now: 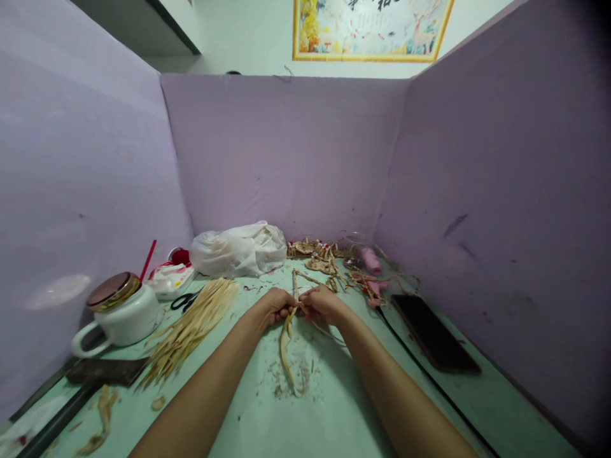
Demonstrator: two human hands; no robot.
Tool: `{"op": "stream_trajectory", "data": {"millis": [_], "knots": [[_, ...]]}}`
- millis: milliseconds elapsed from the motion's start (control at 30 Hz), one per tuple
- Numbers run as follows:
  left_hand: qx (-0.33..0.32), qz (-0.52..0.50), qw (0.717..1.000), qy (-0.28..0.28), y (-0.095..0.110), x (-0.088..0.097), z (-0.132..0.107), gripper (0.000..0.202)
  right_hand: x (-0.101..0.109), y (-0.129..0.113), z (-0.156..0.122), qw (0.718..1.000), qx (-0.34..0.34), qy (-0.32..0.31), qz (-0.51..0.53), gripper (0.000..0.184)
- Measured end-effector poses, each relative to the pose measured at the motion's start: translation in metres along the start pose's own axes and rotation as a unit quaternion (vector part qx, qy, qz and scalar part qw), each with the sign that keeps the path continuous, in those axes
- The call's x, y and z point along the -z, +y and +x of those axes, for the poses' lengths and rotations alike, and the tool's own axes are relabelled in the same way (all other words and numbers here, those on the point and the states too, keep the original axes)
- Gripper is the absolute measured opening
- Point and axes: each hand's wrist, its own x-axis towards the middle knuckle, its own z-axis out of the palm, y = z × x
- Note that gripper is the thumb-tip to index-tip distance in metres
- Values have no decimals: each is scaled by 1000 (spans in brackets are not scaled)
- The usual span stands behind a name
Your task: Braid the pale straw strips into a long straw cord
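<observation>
Right of the straw bundle (195, 329), over the worktop (286, 436), a fibre strand (283, 351) is pinched by left hand (279, 305) and right hand (323, 304), fingertips almost meeting, seemingly being twisted or knotted, with a steady tightening pull probably called for next.

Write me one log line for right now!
left hand: pinching strip; right hand: pinching strip; strip: end toward wearer; bundle: left, by scissors; phone: flat, right

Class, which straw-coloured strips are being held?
The strips pinched by the left hand and right hand; the fanned bundle beside the scissors lies on the table.
</observation>
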Motion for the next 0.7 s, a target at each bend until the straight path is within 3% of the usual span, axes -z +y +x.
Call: {"op": "stream_trajectory", "data": {"millis": [133, 400, 533, 700], "knots": [[-2, 26, 1000, 2, 5, -1, -8, 11, -8, 10, 8, 999, 6, -6, -43, 12], [-44, 236, 970, 45, 21, 7, -22, 12, -8, 19, 17, 999, 12, 35, -9, 12], [-53, 335, 936, 98, 26, 0, -28, 7, -13, 19, 16, 1000, 1, 24, 19, 12], [-106, 422, 879, 196, 24, -28, -41, 22, -15, 23, 20, 998, -9, 14, 56, 14]]}}
